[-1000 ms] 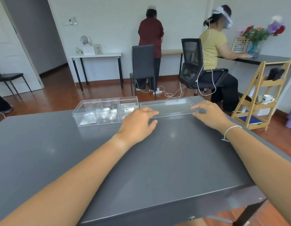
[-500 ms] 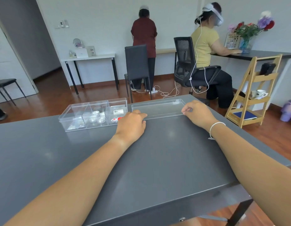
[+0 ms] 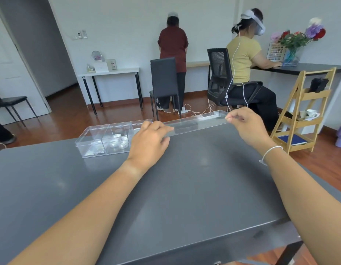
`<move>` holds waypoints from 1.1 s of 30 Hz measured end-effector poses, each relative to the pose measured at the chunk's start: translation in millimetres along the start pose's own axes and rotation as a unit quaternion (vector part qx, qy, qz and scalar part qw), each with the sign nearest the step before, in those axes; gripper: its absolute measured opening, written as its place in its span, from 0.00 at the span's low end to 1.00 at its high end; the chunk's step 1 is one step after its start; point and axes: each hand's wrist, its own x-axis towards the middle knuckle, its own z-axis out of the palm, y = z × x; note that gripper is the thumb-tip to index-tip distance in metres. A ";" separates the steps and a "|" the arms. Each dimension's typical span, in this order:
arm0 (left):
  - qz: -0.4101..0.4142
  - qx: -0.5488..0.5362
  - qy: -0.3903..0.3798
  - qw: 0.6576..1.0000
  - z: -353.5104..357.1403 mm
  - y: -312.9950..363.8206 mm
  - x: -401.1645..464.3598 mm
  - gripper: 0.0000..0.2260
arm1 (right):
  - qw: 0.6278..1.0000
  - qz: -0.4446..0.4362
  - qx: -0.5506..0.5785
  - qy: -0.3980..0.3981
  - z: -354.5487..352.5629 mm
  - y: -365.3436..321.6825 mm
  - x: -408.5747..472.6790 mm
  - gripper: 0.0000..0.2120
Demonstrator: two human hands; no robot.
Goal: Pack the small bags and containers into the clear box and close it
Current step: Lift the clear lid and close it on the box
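Note:
A clear box [image 3: 93,142] with three compartments stands open at the far left of the grey table [image 3: 185,188]. Small round containers [image 3: 119,141] lie in its middle compartment and small clear bags [image 3: 95,149] in the left one. The right compartment is partly hidden behind my left hand. The clear lid [image 3: 196,122] is lifted off the table to the right of the box. My left hand [image 3: 148,144] pinches its near left corner and my right hand [image 3: 246,125] pinches its right end.
The table's far edge runs just behind the box and lid. Beyond it are a dark chair [image 3: 164,85], an office chair with a seated person [image 3: 244,60], a standing person [image 3: 173,48], and a wooden ladder shelf [image 3: 307,109] at the right.
Both hands closed on the lid where it lay flat on the table and have raised it above the surface. The box has stayed in place.

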 end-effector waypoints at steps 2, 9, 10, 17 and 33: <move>0.008 -0.019 0.029 0.999 -8.7 -1.6 0.4 0.11 | 0.999 -0.013 0.029 0.012 0.8 -1.5 0.5 0.06; 0.021 -0.088 0.101 0.991 -39.0 -23.5 -2.6 0.12 | 0.992 -0.025 0.123 0.003 13.9 -18.5 -3.9 0.11; 0.018 -0.092 0.104 0.990 -43.3 -27.8 -4.8 0.12 | 0.990 -0.026 0.137 -0.002 16.4 -22.7 -4.7 0.13; 0.005 -0.077 0.135 0.988 -68.8 -64.0 -21.2 0.12 | 0.984 -0.069 0.159 -0.032 42.2 -59.1 -6.8 0.11; -0.162 -0.170 0.249 0.940 -106.2 -151.2 -43.7 0.09 | 0.971 -0.073 0.203 -0.104 122.4 -123.5 -0.8 0.17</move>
